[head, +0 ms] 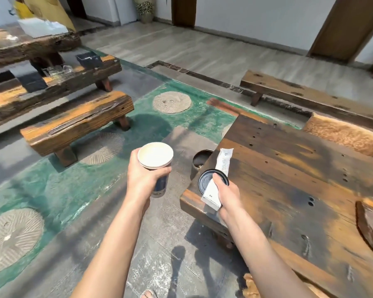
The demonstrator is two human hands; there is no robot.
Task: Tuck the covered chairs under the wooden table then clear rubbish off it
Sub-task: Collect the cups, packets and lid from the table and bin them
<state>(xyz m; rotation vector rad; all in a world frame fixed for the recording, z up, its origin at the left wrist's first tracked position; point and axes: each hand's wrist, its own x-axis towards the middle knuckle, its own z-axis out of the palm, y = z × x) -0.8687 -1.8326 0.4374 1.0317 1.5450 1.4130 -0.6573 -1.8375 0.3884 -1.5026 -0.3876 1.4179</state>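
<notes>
A: Left hand [144, 179] first: what has it got?
B: Fingers wrapped round a dark blue paper cup with a white inside [156, 157], upright, out over the stone floor [159, 244], left of the dark plank wooden table [299, 190].
A: And the right hand [228, 195]?
B: Clasping a long white paper packet [223, 164] and a round black plastic lid [204, 181], above the table's near corner. A round metal bin [199, 161] stands just beyond that corner.

1. Open floor [159, 244] lies between the near bench [78, 123] and the wooden table [289, 179]; the left hand [142, 175], gripping a cup [156, 160], hangs over it.
2. A metal can [200, 161] stands on the floor just beside the table's corner, beyond the right hand [228, 194] with its packet [221, 166] and lid [204, 181].
3. A covered chair [342, 134] stands against the table's far side.
</notes>
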